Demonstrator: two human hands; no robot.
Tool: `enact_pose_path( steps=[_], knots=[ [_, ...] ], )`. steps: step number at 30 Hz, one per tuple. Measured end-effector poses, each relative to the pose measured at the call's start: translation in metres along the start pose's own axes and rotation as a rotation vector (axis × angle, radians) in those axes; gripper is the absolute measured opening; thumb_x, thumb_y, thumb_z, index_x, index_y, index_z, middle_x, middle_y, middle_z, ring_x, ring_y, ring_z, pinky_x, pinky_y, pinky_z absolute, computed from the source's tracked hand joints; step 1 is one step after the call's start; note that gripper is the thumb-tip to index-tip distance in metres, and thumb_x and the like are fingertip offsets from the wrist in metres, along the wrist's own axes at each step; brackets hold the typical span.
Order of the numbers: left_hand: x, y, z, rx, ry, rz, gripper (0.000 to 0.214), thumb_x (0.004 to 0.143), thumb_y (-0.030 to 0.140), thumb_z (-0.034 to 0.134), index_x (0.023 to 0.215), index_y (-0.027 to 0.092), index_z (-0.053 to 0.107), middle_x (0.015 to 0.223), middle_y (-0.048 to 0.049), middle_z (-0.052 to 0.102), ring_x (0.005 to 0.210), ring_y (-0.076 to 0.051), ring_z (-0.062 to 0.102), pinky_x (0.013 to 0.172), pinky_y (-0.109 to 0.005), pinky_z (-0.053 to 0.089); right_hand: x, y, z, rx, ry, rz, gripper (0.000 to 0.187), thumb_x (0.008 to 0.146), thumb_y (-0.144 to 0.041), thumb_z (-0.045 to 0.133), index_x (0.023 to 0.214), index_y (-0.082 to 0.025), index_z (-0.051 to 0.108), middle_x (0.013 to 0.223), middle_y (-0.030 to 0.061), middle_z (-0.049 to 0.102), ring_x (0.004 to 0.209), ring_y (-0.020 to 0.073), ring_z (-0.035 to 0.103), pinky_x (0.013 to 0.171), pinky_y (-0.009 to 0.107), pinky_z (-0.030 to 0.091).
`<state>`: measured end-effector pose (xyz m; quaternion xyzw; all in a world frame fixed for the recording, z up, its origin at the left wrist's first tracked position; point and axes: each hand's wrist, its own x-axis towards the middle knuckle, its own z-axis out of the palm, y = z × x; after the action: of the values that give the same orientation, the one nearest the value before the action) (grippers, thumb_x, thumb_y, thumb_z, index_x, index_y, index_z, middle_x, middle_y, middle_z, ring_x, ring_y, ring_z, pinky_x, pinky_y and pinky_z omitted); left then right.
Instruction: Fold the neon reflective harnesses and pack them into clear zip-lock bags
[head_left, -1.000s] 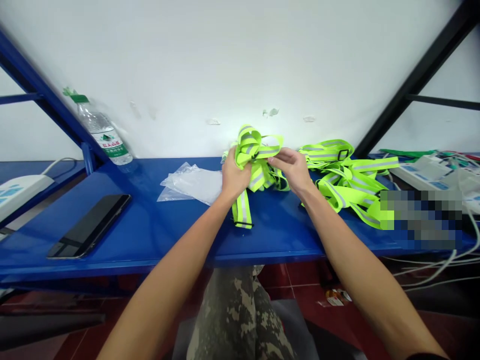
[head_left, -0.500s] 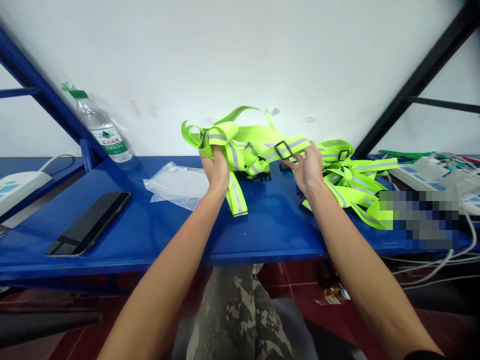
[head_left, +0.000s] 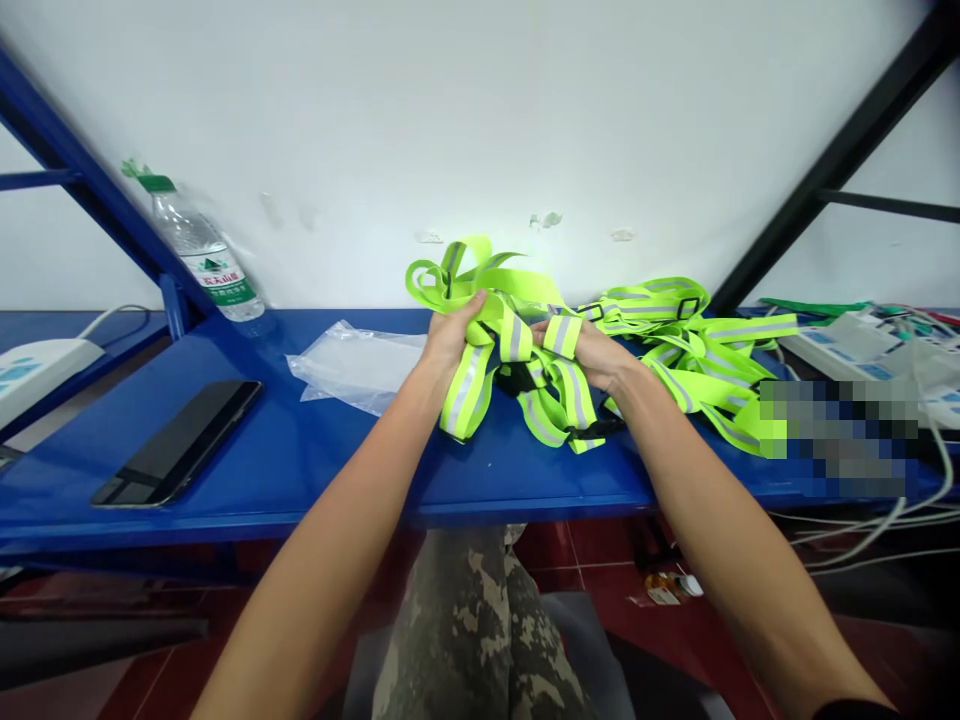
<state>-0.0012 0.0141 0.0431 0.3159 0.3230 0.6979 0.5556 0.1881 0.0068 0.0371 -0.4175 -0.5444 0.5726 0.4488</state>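
Observation:
A bundle of neon-yellow reflective straps (head_left: 516,337) with a grey stripe hangs between my two hands, over the middle of the blue table (head_left: 517,480). My left hand (head_left: 452,335) is closed around its left side, with loops standing up above the thumb. My right hand (head_left: 589,352) grips the right side, and one strap lies across its fingers, hiding part of them. Black buckles (head_left: 596,430) dangle at the lower end, close to the tabletop. Just right of my right hand lies a pile of more such straps (head_left: 705,360). A clear plastic bag (head_left: 360,362) rests left of my left hand.
A black phone (head_left: 180,440) lies on the left of the table. Behind it a water bottle (head_left: 217,265) stands by the blue frame post. White power strips (head_left: 847,355) and cables are at the right, beside a blurred patch. A white wall (head_left: 480,120) closes the back.
My left hand has shifted slightly right and my right hand has come inward and lower, folding the strap into the bundle. The buckled ends now hang nearer the front of the table.

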Motion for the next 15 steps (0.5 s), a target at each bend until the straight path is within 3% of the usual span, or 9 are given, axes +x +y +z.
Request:
enact_pose_path(
  steps=[2,4,6,9,12,15],
  knots=[
    [0.002,0.004,-0.005,0.118,0.093,0.073,0.029,0.064,0.017,0.084,0.087,0.015,0.066,0.087,-0.0070,0.074,0.080,-0.023,0.072,0.076,-0.035,0.059,0.005,0.000,-0.010,-0.102,0.247,-0.091,0.032,0.067,-0.041,0.078,0.086,-0.018,0.067,0.073,0.0030,0.065,0.066,0.0194,0.059,0.066,0.036,0.054],
    [0.006,0.007,-0.012,0.272,0.236,0.170,0.029,0.065,0.012,0.080,0.088,0.016,0.064,0.089,-0.0050,0.073,0.086,-0.023,0.072,0.076,-0.034,0.059,0.010,-0.001,-0.019,-0.290,0.542,-0.213,0.032,0.069,-0.042,0.076,0.087,-0.017,0.065,0.076,0.0043,0.064,0.069,0.0202,0.058,0.069,0.038,0.053],
    [0.009,0.007,-0.017,0.422,0.290,0.346,0.038,0.067,0.010,0.077,0.101,0.020,0.063,0.104,-0.0041,0.072,0.106,-0.024,0.069,0.090,-0.035,0.058,0.013,-0.002,-0.024,-0.495,0.780,-0.354,0.031,0.074,-0.043,0.070,0.090,-0.017,0.064,0.085,0.0073,0.064,0.079,0.0228,0.060,0.077,0.041,0.053],
    [0.011,0.002,-0.022,0.619,0.246,0.579,0.062,0.069,0.012,0.079,0.125,0.024,0.054,0.127,-0.0060,0.064,0.128,-0.024,0.057,0.110,-0.037,0.046,0.015,-0.001,-0.027,-0.638,1.043,-0.545,0.033,0.089,-0.044,0.051,0.103,-0.016,0.060,0.106,0.0138,0.063,0.101,0.0266,0.060,0.092,0.044,0.049],
    [0.013,-0.002,-0.026,0.744,0.166,0.602,0.096,0.057,0.019,0.090,0.139,0.021,0.041,0.139,-0.0117,0.054,0.137,-0.030,0.049,0.117,-0.043,0.039,0.019,0.004,-0.030,-0.648,1.155,-0.596,0.042,0.098,-0.045,0.032,0.116,-0.016,0.056,0.117,0.0175,0.059,0.113,0.0284,0.059,0.097,0.046,0.047],
    [0.010,0.002,-0.031,0.759,-0.093,0.431,0.127,0.043,0.019,0.096,0.150,0.024,0.029,0.145,-0.0138,0.049,0.140,-0.034,0.046,0.118,-0.049,0.037,0.028,0.014,-0.041,-0.640,1.027,-0.577,0.051,0.101,-0.051,0.020,0.121,-0.022,0.057,0.118,0.0157,0.060,0.117,0.0299,0.059,0.098,0.050,0.047]
  ],
)
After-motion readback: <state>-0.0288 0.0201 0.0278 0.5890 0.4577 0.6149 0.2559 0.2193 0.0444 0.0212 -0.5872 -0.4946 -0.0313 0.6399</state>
